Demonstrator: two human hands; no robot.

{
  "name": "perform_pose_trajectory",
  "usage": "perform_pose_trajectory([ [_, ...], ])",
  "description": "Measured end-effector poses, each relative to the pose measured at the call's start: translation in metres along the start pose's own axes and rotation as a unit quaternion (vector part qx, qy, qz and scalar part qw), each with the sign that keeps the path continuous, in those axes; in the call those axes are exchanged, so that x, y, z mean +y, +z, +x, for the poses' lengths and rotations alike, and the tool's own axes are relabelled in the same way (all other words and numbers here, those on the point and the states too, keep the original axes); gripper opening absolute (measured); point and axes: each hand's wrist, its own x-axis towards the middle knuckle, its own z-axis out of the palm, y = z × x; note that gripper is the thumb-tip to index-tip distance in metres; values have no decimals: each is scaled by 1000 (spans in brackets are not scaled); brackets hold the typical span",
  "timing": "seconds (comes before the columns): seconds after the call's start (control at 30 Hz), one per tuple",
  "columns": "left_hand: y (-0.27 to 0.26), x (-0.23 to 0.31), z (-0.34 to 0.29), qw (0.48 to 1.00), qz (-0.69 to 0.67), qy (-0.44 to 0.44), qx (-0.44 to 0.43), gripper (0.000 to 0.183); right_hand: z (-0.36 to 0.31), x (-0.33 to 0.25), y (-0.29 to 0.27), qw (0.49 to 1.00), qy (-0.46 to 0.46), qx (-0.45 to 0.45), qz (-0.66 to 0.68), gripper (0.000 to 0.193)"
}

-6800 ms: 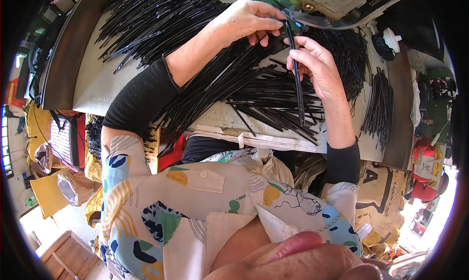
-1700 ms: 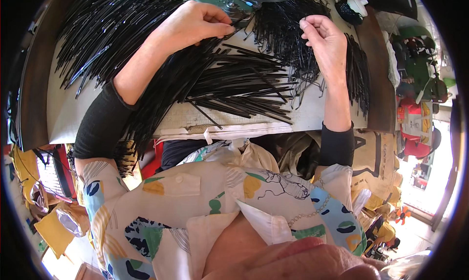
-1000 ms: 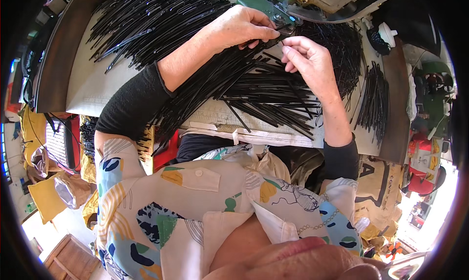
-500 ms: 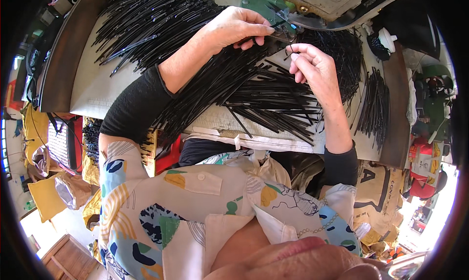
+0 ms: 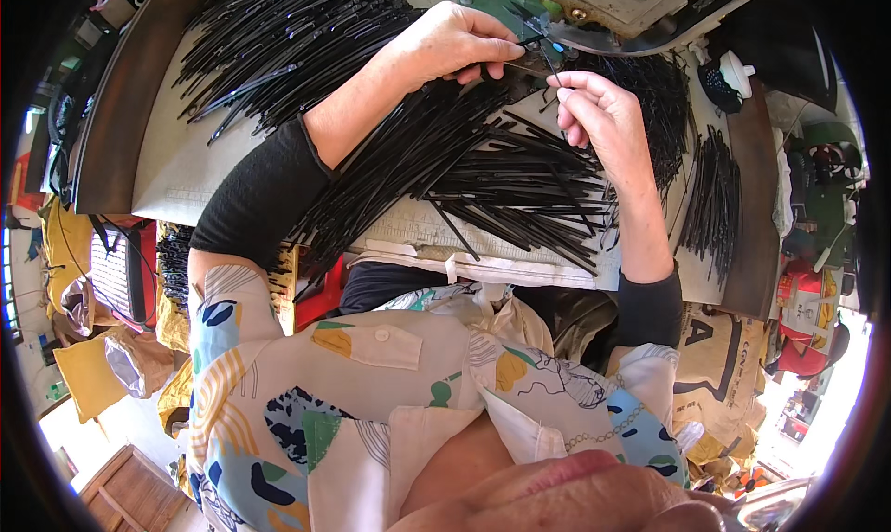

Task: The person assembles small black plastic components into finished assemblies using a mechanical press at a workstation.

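1. Left hand (image 5: 471, 46) pinches a black strip (image 5: 533, 40), its tip pointing right, slightly up, beside the machine (image 5: 626, 1).
2. Right hand (image 5: 601, 116) pinches a thin, dark strand (image 5: 553, 65), steeply angled, above the worktop (image 5: 172, 166).

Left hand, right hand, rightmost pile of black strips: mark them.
Left hand (image 5: 453, 42), head view: hand's middle.
Right hand (image 5: 601, 115), head view: hand's middle.
Rightmost pile of black strips (image 5: 713, 200), head view: pile's middle.

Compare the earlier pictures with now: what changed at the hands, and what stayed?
The right hand no longer holds the long black strip; it pinches a thin dark strand. After reaching right, over the tangle, it came back left, close to the left hand, which pinches a black piece by the machine. The left pile and right bundle look unchanged.
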Motion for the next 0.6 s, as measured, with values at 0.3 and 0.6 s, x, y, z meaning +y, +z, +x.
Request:
perform_pose_trajectory([
  [0.3,2,11,-2,994,-64,-83,-27,25,-3,4,-3,997,26,-8,77,23],
  [0.6,11,18,-11,995,-81,-60,-6,23,10,23,-5,921,-11,77,382,24],
])
